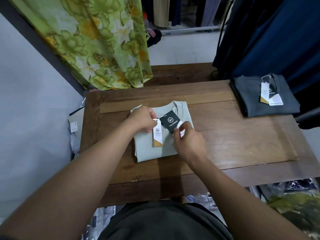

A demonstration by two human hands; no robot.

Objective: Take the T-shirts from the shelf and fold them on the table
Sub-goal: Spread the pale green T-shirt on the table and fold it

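A pale grey-green T-shirt (152,149) lies folded on the wooden table (242,144), collar away from me. Its two hang tags rest on top of it. My left hand (142,119) pinches the top of the white and gold tag (157,136). My right hand (187,140) pinches the lower end of the black tag (170,122). A second T-shirt, dark grey (270,108), sits folded at the table's far right corner with its own tags (270,94) lying on it.
A green floral cloth (97,40) hangs at the table's far left corner. Dark blue garments (277,35) hang at the far right. Plastic-wrapped packs (199,200) lie on the floor under and beside the table. A clothes rail (188,28) stands further back.
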